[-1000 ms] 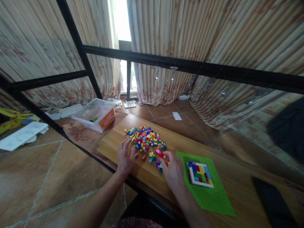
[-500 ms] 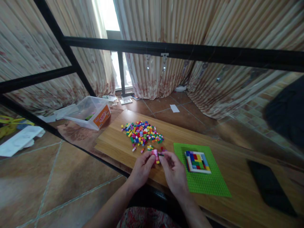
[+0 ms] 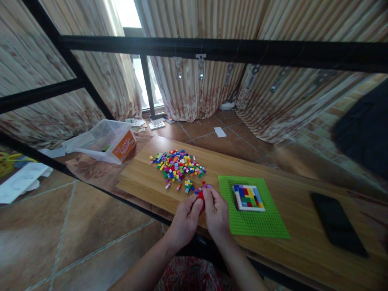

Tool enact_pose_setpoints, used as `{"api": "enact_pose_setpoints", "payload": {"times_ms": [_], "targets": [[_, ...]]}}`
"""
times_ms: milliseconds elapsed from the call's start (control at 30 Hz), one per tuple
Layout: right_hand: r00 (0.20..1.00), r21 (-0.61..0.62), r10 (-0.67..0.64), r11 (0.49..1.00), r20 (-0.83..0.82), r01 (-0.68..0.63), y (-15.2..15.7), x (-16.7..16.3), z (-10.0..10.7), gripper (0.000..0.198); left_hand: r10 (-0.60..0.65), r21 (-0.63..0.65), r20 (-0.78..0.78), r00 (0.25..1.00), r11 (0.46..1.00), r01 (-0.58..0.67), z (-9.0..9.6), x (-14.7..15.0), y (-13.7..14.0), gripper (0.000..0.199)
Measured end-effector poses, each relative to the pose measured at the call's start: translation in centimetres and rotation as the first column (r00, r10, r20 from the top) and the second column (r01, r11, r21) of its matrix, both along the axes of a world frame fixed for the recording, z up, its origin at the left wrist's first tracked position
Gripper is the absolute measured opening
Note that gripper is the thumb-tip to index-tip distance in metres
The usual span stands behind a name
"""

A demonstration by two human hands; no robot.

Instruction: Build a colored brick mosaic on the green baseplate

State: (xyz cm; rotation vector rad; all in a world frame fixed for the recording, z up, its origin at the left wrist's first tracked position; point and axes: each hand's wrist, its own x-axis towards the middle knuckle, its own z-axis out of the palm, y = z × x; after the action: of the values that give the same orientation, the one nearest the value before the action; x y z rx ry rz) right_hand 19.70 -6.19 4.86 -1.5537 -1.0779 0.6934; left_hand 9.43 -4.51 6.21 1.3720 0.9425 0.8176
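My left hand (image 3: 185, 218) and my right hand (image 3: 217, 212) meet at the near edge of the wooden table, both closed on a small assembly of toy bricks (image 3: 201, 196) whose red side shows between the fingertips. The fingers hide much of it. Just beyond the fingertips lie a few purple and red bricks (image 3: 206, 186), and a small green, yellow and blue cluster (image 3: 188, 186) is to their left. Right of my right hand, a square multicoloured brick build (image 3: 249, 198) with a white border sits on a green baseplate (image 3: 263, 226).
A heap of loose bricks (image 3: 178, 165) spreads over the left part of the wooden table (image 3: 145, 182). Behind it at left stands a clear plastic box (image 3: 97, 150) with an orange label. A black phone-like slab (image 3: 338, 224) lies at right. A black metal rail (image 3: 169, 46) crosses ahead.
The held assembly showed pink and yellow before; now a red side faces up, and both hands have closed more tightly around it. The camera view has shifted slightly.
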Motion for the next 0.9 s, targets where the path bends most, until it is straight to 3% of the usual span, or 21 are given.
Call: {"api": "enact_pose_setpoints", "payload": {"times_ms": [100, 200, 300, 367, 433, 533, 600, 700, 900], "targets": [[0.995, -0.004, -0.002, 1.000, -0.101, 0.001, 0.1, -0.4, -0.7, 0.039, 0.038, -0.107, 0.082, 0.996, 0.994, -0.029, -0.4, 0.1, 0.2, 0.034], [0.985, -0.052, -0.025, 0.999, -0.173, 0.016, 0.9, -0.5, -1.5, 0.044, 0.098, -0.302, 0.142, 0.985, 0.952, -0.051, -0.7, -0.1, 0.6, 0.042], [0.998, -0.110, 0.039, 0.993, 0.052, -0.033, 2.8, 0.5, -1.7, 0.045, 0.139, -0.384, 0.146, 0.980, 0.920, -0.073, -1.4, -0.8, 1.2, 0.046], [0.925, -0.175, 0.125, 0.982, 0.359, -0.065, 4.7, 1.4, -1.5, 0.040, 0.160, -0.358, 0.097, 0.982, 0.927, -0.116, -2.1, -1.4, 1.7, 0.046], [0.768, -0.261, 0.198, 0.965, 0.609, -0.041, 6.7, 1.9, -1.2, 0.035, 0.183, -0.314, 0.027, 0.983, 0.935, -0.165, -2.9, -2.2, 2.2, 0.046], [0.536, -0.348, 0.310, 0.937, 0.786, -0.031, 9.0, 1.8, -1.1, 0.031, 0.204, -0.181, -0.122, 0.971, 0.958, -0.224, -3.7, -3.6, 3.1, 0.042], [0.442, -0.366, 0.350, 0.929, 0.826, -0.051, 9.7, 1.5, -1.5, 0.031, 0.238, -0.059, -0.242, 0.941, 0.964, -0.259, -3.9, -4.7, 3.6, 0.038], [0.387, -0.352, 0.356, 0.932, 0.851, -0.084, 9.8, 1.3, -2.1, 0.030, 0.328, 0.080, -0.362, 0.873, 0.943, -0.322, -3.6, -6.0, 4.3, 0.033], [0.380, -0.271, 0.298, 0.954, 0.875, -0.125, 9.3, 1.7, -2.3, 0.030, 0.478, 0.253, -0.453, 0.752, 0.878, -0.406, -4.0, -6.9, 5.2, 0.033]]}}
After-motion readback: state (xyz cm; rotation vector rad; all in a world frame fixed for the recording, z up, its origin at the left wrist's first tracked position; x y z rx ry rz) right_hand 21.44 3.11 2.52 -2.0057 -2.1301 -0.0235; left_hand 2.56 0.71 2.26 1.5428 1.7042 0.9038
